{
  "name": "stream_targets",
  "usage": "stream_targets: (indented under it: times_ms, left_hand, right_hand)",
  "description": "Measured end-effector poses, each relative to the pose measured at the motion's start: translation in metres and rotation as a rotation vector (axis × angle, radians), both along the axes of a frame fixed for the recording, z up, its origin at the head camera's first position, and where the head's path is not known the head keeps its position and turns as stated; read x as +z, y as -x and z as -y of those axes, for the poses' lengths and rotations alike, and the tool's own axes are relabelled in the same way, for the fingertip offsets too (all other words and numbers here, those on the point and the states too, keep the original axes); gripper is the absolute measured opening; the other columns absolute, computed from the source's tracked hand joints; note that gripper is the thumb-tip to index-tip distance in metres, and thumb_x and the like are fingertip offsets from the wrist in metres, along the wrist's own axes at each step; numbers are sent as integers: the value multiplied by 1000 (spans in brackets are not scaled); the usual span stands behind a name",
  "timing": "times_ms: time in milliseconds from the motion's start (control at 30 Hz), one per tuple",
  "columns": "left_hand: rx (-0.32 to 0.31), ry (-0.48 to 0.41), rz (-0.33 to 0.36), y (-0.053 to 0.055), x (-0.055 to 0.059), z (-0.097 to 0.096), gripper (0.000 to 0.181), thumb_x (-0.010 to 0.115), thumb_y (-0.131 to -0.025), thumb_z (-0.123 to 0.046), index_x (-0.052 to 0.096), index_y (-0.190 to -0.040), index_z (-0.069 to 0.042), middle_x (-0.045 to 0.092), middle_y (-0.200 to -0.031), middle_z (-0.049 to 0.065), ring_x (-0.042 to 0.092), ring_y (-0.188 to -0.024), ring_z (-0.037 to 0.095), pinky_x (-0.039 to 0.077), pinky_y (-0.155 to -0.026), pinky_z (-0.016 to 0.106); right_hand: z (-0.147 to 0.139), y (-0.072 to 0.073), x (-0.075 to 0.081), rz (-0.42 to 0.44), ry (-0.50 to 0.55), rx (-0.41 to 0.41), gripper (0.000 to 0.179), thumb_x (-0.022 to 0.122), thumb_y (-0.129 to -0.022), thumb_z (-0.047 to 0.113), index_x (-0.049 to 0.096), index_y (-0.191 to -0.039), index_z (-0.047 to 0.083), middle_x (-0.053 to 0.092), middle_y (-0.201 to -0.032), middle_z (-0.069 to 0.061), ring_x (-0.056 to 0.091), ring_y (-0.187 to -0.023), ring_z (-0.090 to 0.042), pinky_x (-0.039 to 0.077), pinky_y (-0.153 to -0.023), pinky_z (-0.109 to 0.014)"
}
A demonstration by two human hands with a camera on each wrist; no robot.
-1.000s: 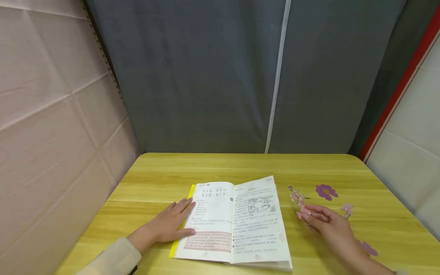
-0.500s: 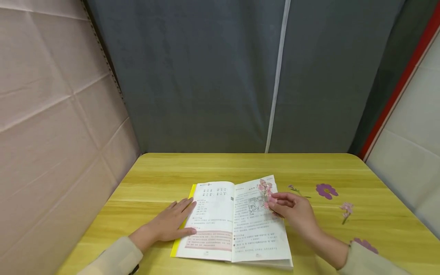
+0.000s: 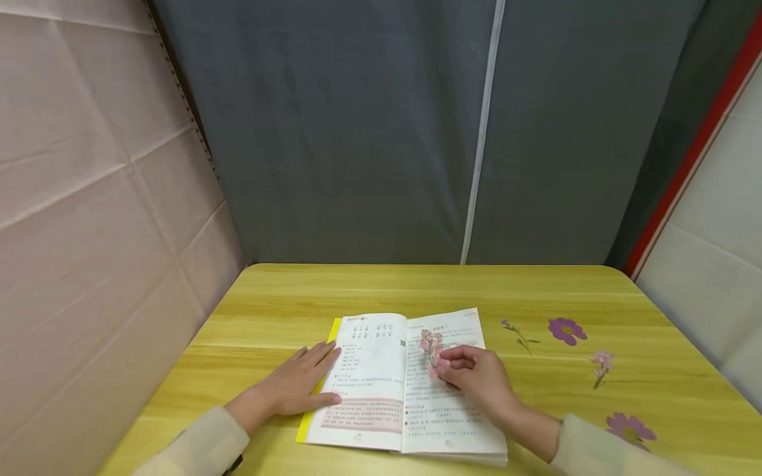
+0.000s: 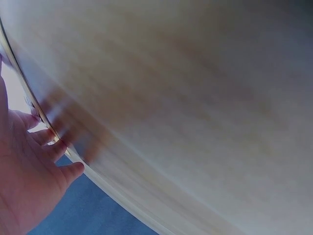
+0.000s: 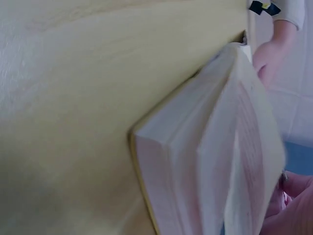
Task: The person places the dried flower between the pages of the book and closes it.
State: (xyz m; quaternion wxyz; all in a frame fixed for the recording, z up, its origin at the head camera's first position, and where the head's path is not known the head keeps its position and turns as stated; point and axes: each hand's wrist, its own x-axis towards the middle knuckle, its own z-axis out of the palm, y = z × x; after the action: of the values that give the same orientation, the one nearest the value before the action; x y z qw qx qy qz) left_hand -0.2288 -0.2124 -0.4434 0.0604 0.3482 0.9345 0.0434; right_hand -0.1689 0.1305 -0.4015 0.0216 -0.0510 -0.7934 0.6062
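An open book (image 3: 369, 370) with a yellow cover edge lies on the table, its printed pages facing up. My left hand (image 3: 292, 383) rests flat along the book's left edge, fingers straight and thumb on the left page. Over the right page, my right hand (image 3: 479, 380) pinches a sprig of pink flowers (image 3: 431, 344) between thumb and fingertips. The stem's lower end is hidden behind the fingers. In the right wrist view the book's thick block of pages (image 5: 195, 161) stands between the camera and the table, with part of my right hand (image 5: 293, 205) at the lower right.
Right of the book lie a thin sprig with a small purple bud (image 3: 519, 336), a purple flower (image 3: 566, 331), a small pink flower sprig (image 3: 601, 365) and another purple flower (image 3: 631, 428). A grey curtain (image 3: 357, 132) hangs behind the wooden table (image 3: 286, 291).
My right hand has carried the pink flower sprig leftward from the table on the right to over the book's right page. The left hand has stayed in place.
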Motion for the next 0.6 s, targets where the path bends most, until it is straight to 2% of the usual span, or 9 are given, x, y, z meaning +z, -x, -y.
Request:
stream_targets:
  times_ms: [333,600]
  left_hand:
    - [-11,-3,-9,3,-3,-1,91,34,-92,-72,21,-155,-7,18,-160,12,18,-145,31,21,-112,55]
    - [-1,-6,8,1,0,0,92,35,-92,-72,22,-155,-7,19,-159,12,18,-145,32,21,-112,55]
  right_hand:
    - [7,7,-28,-26,-124,26,19,81,-73,0,71,-90,-1,63,-68,-3,58,-62,-14,51,-55,-22]
    - [15,9,-36,-51,-176,40,18,83,-72,2,71,-86,0,64,-67,-1,61,-61,-12,50,-55,-22]
